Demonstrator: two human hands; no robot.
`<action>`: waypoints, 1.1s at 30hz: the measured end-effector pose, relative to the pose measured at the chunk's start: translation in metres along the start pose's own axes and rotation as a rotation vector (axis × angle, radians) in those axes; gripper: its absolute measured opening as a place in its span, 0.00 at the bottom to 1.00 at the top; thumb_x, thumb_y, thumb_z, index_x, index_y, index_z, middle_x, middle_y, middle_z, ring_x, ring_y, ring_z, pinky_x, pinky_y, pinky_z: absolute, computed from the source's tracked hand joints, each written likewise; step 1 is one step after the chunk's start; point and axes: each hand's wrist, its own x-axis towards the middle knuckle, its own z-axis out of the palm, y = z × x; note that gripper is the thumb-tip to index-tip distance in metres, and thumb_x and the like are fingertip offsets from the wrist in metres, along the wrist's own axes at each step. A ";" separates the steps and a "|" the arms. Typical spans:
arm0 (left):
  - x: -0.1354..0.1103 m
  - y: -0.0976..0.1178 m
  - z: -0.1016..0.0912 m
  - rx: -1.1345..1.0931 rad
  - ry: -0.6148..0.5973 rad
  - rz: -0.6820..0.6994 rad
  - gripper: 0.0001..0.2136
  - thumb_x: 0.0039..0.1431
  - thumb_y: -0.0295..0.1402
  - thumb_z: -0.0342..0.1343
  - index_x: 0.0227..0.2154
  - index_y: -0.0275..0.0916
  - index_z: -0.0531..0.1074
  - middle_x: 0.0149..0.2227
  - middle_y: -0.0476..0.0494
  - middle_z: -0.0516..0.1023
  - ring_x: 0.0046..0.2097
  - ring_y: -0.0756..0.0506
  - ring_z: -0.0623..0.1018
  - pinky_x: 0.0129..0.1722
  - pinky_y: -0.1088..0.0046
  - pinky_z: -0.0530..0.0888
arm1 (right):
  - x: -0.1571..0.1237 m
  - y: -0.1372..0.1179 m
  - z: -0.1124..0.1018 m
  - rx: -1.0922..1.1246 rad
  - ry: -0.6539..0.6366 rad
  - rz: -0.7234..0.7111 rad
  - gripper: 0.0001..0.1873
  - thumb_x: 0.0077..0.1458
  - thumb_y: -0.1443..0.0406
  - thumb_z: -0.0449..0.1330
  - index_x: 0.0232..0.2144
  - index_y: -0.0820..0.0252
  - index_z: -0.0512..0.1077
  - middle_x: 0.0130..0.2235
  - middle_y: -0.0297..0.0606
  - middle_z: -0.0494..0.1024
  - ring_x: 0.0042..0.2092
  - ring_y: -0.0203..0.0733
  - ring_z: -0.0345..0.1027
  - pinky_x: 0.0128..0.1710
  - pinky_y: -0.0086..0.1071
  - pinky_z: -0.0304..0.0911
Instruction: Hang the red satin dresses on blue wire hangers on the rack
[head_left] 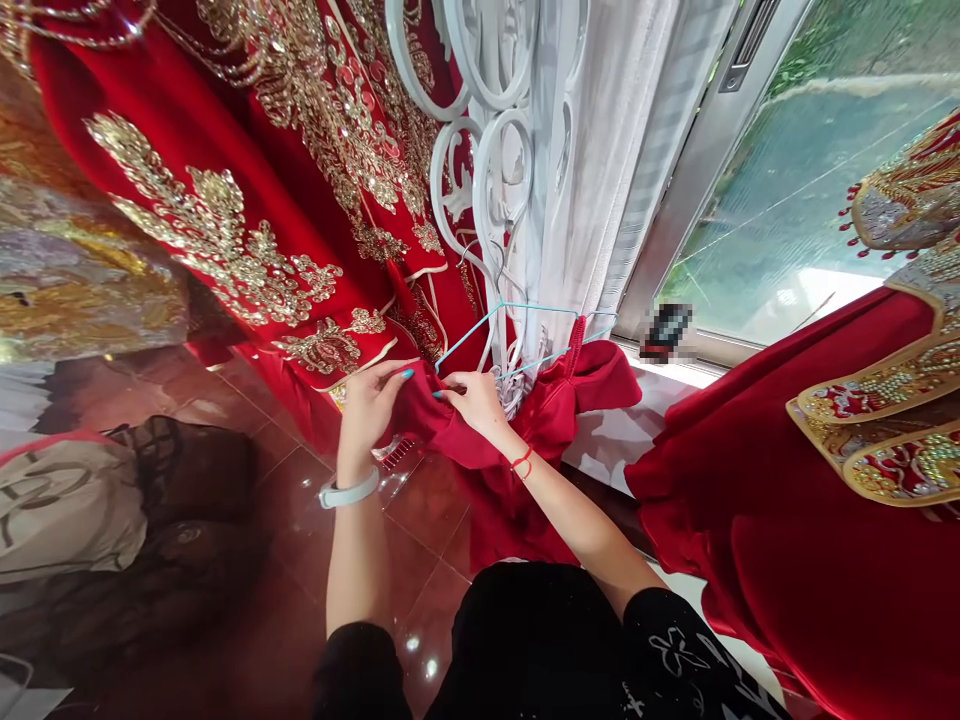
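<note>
A plain red dress [525, 425] hangs on a light blue wire hanger [470, 338], whose hook reaches up to the white scrolled metal rack. One red shoulder strap lies over the hanger's right side. At the dress's left side, my left hand [369, 405] pinches the edge of the red cloth between thumb and fingers. Close beside it, by the hanger's left corner, my right hand [474, 397] pinches the same cloth, its fingertips partly hidden in the folds. The dress's lower part drops behind my right forearm.
Gold-embroidered red gowns [225, 230] hang at the left. The white metal rack [480, 120] stands ahead, before white curtains [592, 150]. A window [817, 190] is at the right, with another beaded red gown [825, 560]. Dark bags [180, 480] lie on the tiled floor [427, 500].
</note>
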 end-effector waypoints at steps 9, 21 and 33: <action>-0.021 0.005 0.022 0.133 -0.166 0.088 0.25 0.61 0.44 0.58 0.60 0.43 0.69 0.62 0.38 0.74 0.63 0.37 0.73 0.65 0.54 0.66 | -0.011 0.000 -0.010 0.227 0.011 -0.121 0.10 0.58 0.70 0.63 0.40 0.56 0.82 0.45 0.40 0.85 0.48 0.45 0.79 0.56 0.40 0.70; -0.004 -0.002 0.046 0.224 0.141 0.173 0.16 0.60 0.42 0.61 0.49 0.44 0.72 0.52 0.41 0.76 0.56 0.37 0.73 0.62 0.54 0.64 | -0.080 0.117 -0.218 0.158 0.530 0.055 0.29 0.48 0.53 0.68 0.53 0.55 0.77 0.57 0.45 0.79 0.59 0.49 0.73 0.60 0.46 0.68; 0.034 0.074 0.208 0.058 -0.490 0.282 0.16 0.66 0.35 0.59 0.54 0.36 0.75 0.48 0.34 0.83 0.51 0.38 0.81 0.53 0.61 0.75 | -0.089 0.132 -0.208 0.216 0.756 0.104 0.16 0.43 0.54 0.70 0.32 0.58 0.85 0.37 0.40 0.87 0.40 0.49 0.80 0.45 0.43 0.74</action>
